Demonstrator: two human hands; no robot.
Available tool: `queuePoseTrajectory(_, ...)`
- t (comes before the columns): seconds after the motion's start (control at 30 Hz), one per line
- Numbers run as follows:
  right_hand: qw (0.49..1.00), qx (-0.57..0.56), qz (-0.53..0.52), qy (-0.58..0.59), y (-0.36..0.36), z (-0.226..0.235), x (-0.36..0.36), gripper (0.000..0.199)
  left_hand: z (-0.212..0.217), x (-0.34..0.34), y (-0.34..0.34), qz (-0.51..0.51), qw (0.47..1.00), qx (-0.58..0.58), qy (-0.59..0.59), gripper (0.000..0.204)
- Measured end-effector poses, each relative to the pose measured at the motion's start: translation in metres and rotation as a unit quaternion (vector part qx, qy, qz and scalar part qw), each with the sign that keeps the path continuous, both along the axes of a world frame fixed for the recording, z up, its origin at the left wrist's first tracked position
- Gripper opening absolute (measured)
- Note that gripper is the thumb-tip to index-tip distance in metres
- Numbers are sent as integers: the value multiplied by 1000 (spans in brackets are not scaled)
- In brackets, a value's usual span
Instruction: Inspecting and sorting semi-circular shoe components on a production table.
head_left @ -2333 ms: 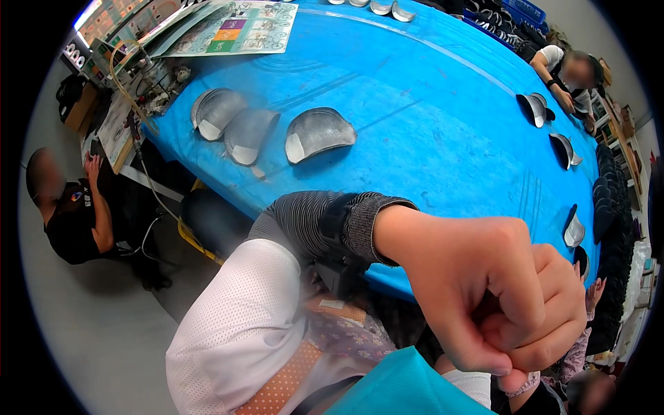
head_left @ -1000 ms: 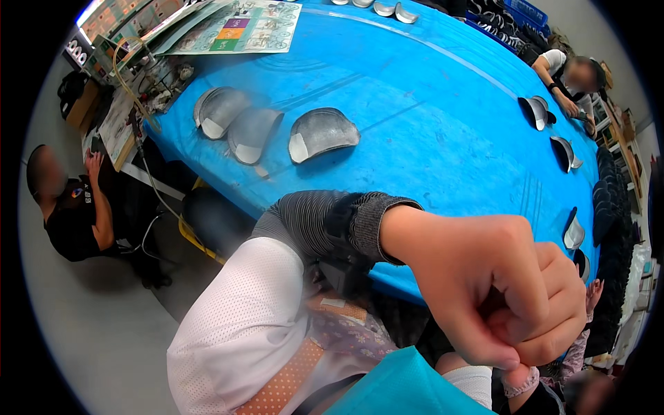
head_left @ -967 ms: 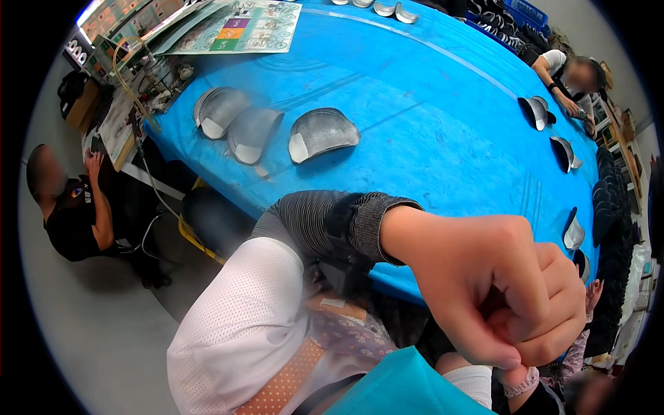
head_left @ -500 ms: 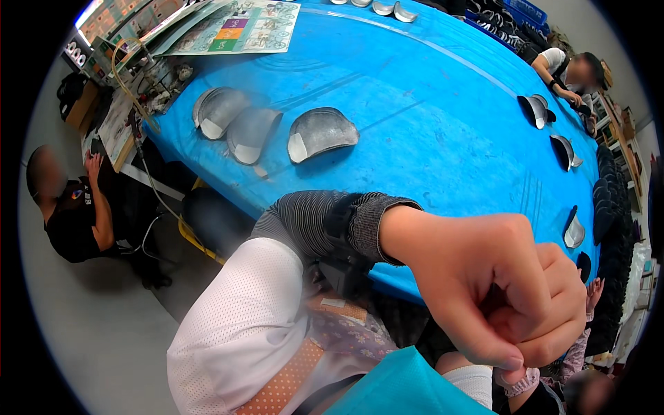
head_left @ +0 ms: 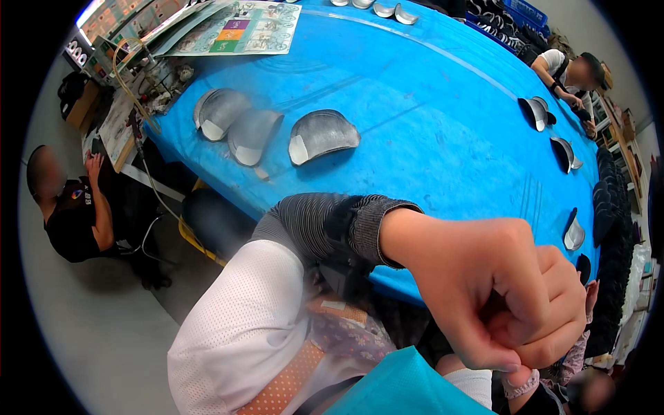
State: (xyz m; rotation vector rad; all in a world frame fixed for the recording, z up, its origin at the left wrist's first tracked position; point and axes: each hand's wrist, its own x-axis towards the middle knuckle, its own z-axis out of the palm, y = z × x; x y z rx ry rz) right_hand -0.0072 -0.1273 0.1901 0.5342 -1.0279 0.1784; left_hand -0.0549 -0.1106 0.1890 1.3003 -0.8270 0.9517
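My left hand [head_left: 494,294] is raised close in front of me, at the right end of a forearm in a grey striped sleeve with a black band. Its fingers are curled and the thumb tip presses against them; whatever they grip, if anything, is hidden. Behind it show a patch of skin and a white cuff [head_left: 474,387]; the fingers of my right hand cannot be made out. Beyond my left arm, three curved grey pieces [head_left: 324,137], each with a pale corner, lie on the blue-covered table [head_left: 429,145].
More curved pieces [head_left: 566,153] lie along the table's right side. A printed sheet [head_left: 252,28] is at the far left. Co-workers sit at left [head_left: 72,207] and far right [head_left: 570,76]; another's pink lace cuff [head_left: 522,385] shows below my left hand. Dark stacked pieces [head_left: 612,207] line the right.
My left hand stays nearly still, its fingers closed as before. The far-right co-worker's hands have shifted slightly, and the co-worker's hand at lower right has moved a little.
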Motion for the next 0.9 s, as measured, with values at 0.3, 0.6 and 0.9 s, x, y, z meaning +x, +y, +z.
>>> queuePoseTrajectory(0.3,998,41,32,-23,5,-1,1,41,-2,4,-4,-10,1000,-15,-23,39)
queuePoseTrajectory(0.6,996,-23,-7,-81,-2,-3,11,44,-3,6,-5,-26,999,-29,-38,39)
queuePoseTrajectory(0.9,987,141,80,3,14,-2,-7,48,-8,4,4,7,1000,-4,1,27)
